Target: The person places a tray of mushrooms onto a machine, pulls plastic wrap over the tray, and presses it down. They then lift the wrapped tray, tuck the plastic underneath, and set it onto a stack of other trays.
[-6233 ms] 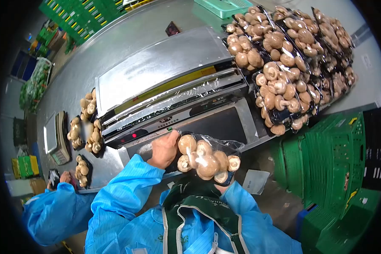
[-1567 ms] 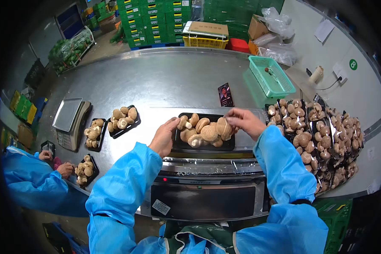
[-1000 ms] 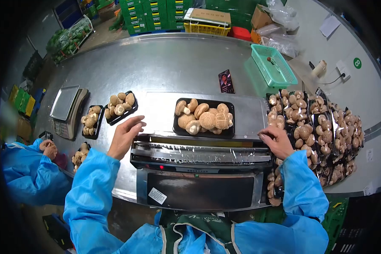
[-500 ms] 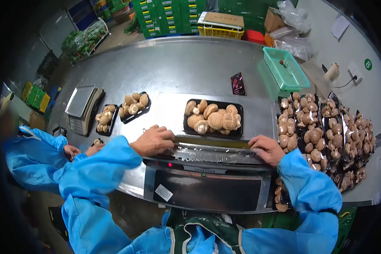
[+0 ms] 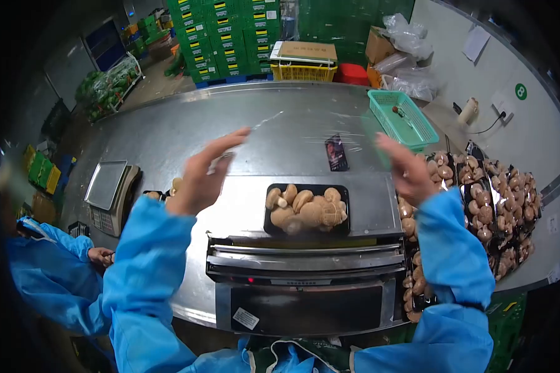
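Both of my hands are raised above the steel table, with clear plastic film [image 5: 269, 119] stretched between them, showing only as thin glints. My left hand [image 5: 206, 173] grips the film's left side, fingers together and pointing forward. On the other side my right hand [image 5: 407, 166], slightly blurred, holds the right edge. Below and between them a black tray [image 5: 347, 208] of brown mushrooms [image 5: 317, 212] sits uncovered on the table. Directly in front of that tray is the film wrapping machine [image 5: 305, 258], with a red light on its front.
Packed mushroom trays [image 5: 488, 202] are piled at the right, under my right forearm. A turquoise basket [image 5: 429, 138] and a dark printed card [image 5: 336, 153] lie farther back. At left stand a scale [image 5: 107, 185] and a co-worker's hand [image 5: 99, 255]. My left sleeve partly hides more mushrooms [image 5: 177, 184].
Both hands have lifted from the wrapping machine and moved forward, drawing the film up over the mushroom tray. The machine's metal top bars now show. The camera view has shifted slightly.
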Available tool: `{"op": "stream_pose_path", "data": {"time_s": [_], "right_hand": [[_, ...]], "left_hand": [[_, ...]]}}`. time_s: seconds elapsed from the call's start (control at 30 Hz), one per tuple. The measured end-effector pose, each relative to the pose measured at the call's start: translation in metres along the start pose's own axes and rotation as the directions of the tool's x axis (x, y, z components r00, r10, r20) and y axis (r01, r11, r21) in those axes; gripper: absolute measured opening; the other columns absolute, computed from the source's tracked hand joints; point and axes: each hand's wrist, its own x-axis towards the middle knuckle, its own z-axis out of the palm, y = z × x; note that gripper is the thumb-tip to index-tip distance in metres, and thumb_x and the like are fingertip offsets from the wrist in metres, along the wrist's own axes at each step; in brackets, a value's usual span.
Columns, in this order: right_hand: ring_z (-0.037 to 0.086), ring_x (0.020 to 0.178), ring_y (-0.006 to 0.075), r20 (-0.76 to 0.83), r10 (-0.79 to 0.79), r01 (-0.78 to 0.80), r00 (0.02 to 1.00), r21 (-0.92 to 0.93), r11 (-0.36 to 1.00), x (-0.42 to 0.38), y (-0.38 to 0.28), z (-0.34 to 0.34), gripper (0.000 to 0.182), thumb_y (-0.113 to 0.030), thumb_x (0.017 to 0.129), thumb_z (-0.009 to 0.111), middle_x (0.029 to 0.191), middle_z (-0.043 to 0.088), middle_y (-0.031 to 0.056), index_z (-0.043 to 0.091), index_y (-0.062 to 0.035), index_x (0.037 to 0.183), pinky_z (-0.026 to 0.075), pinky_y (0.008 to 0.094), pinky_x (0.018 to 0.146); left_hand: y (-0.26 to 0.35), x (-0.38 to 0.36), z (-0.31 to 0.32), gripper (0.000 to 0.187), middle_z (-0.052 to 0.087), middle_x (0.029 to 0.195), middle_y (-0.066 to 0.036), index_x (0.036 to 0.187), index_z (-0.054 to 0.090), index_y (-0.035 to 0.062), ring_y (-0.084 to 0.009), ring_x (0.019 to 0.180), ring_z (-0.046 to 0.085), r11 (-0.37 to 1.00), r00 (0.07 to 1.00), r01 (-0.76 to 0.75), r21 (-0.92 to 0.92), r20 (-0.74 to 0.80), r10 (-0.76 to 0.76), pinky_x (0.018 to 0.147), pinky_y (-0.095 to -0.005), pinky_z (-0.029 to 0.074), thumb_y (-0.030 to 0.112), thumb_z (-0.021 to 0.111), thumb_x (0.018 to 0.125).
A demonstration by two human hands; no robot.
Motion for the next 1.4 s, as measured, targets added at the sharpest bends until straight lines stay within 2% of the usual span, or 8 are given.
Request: {"op": "stream_pose_path", "data": {"time_s": [0.53, 0.87, 0.93, 1.07, 1.17, 1.2, 1.27, 1.4], "right_hand": [[0.030, 0.132, 0.0301, 0.364, 0.206, -0.038, 0.908, -0.418, 0.908, -0.030, 0.074, 0.099, 0.049, -0.021, 0.086, 0.056, 0.142, 0.031, 0.0149, 0.043, -0.0153, 0.133, 0.025, 0.0438, 0.108], [0.047, 0.115, 0.0390, 0.224, 0.200, -0.202, 0.954, -0.013, 0.979, -0.082, 0.027, 0.112, 0.032, -0.018, 0.092, 0.042, 0.126, 0.048, 0.0229, 0.056, 0.0024, 0.112, 0.037, 0.0434, 0.095], [0.057, 0.097, 0.0219, 0.374, 0.664, -0.730, 0.648, 0.554, 0.400, -0.074, -0.001, 0.102, 0.028, -0.024, 0.094, 0.043, 0.104, 0.061, 0.0107, 0.058, -0.0007, 0.101, 0.044, 0.0359, 0.087], [0.051, 0.071, 0.0074, 0.484, 0.675, -0.707, 0.557, 0.703, 0.080, -0.088, -0.050, 0.080, 0.028, -0.027, 0.093, 0.049, 0.079, 0.058, 0.0002, 0.061, -0.0023, 0.096, 0.043, 0.0252, 0.062], [0.050, 0.066, 0.0055, 0.541, 0.642, -0.766, 0.543, 0.632, 0.115, -0.142, -0.096, 0.067, 0.022, -0.022, 0.092, 0.052, 0.074, 0.055, -0.0023, 0.062, -0.0033, 0.095, 0.041, 0.0223, 0.057], [0.054, 0.069, 0.0064, 0.687, 0.703, -0.687, 0.181, 0.600, -0.410, -0.139, -0.130, 0.068, 0.020, -0.018, 0.093, 0.050, 0.079, 0.060, -0.0002, 0.062, -0.0024, 0.094, 0.043, 0.0239, 0.058], [0.059, 0.075, 0.0109, 0.800, 0.596, -0.755, 0.067, 0.431, -0.494, -0.197, -0.139, 0.083, 0.021, -0.017, 0.093, 0.048, 0.086, 0.063, 0.0042, 0.061, 0.0000, 0.097, 0.048, 0.0266, 0.062], [0.063, 0.089, 0.0242, 0.750, 0.649, -0.419, 0.131, 0.635, -0.649, -0.247, -0.150, 0.097, 0.034, -0.022, 0.094, 0.042, 0.101, 0.062, 0.0166, 0.054, 0.0055, 0.110, 0.054, 0.0360, 0.075]], "left_hand": [[-0.139, -0.003, 0.078, 0.076, 0.025, 0.146, -0.013, 0.140, 0.031, 0.0250, -0.0307, 0.130, 0.035, 0.815, 0.681, -0.445, 0.372, 0.731, 0.038, 0.109, -0.0400, 0.031, 0.003, 0.062, 0.074], [-0.068, -0.091, 0.123, 0.043, 0.036, 0.137, -0.024, 0.128, 0.045, 0.0023, -0.0384, 0.125, 0.038, 0.985, 0.870, 0.148, 0.091, 0.462, -0.173, 0.103, -0.0458, 0.030, 0.029, 0.031, 0.097], [-0.042, -0.093, 0.114, 0.041, 0.055, 0.116, -0.017, 0.118, 0.051, -0.0009, -0.0274, 0.107, 0.053, 0.515, 0.676, 0.734, -0.443, 0.550, -0.490, 0.093, -0.0389, 0.040, 0.029, 0.032, 0.098], [0.013, -0.108, 0.094, 0.032, 0.061, 0.106, -0.008, 0.112, 0.056, 0.0035, -0.0174, 0.092, 0.060, -0.290, 0.252, 0.805, -0.518, 0.740, -0.624, 0.082, -0.0308, 0.049, 0.026, 0.042, 0.095], [0.074, -0.140, 0.073, 0.031, 0.062, 0.101, -0.007, 0.109, 0.058, 0.0030, -0.0168, 0.087, 0.061, -0.487, 0.146, 0.746, -0.455, 0.825, -0.546, 0.076, -0.0312, 0.050, 0.026, 0.043, 0.094], [0.088, -0.169, 0.079, 0.031, 0.063, 0.096, -0.006, 0.107, 0.058, 0.0026, -0.0166, 0.085, 0.062, -0.569, 0.045, 0.714, -0.407, 0.838, -0.543, 0.072, -0.0314, 0.051, 0.026, 0.042, 0.095], [0.104, -0.240, 0.102, 0.030, 0.063, 0.097, -0.007, 0.107, 0.058, 0.0025, -0.0172, 0.090, 0.062, -0.714, -0.155, 0.640, -0.284, 0.862, -0.482, 0.075, -0.0335, 0.051, 0.025, 0.043, 0.095], [0.128, -0.244, 0.098, 0.031, 0.061, 0.103, -0.011, 0.112, 0.056, 0.0013, -0.0223, 0.093, 0.061, -0.615, 0.033, 0.602, -0.509, 0.786, -0.618, 0.080, -0.0365, 0.052, 0.024, 0.047, 0.093]]}}
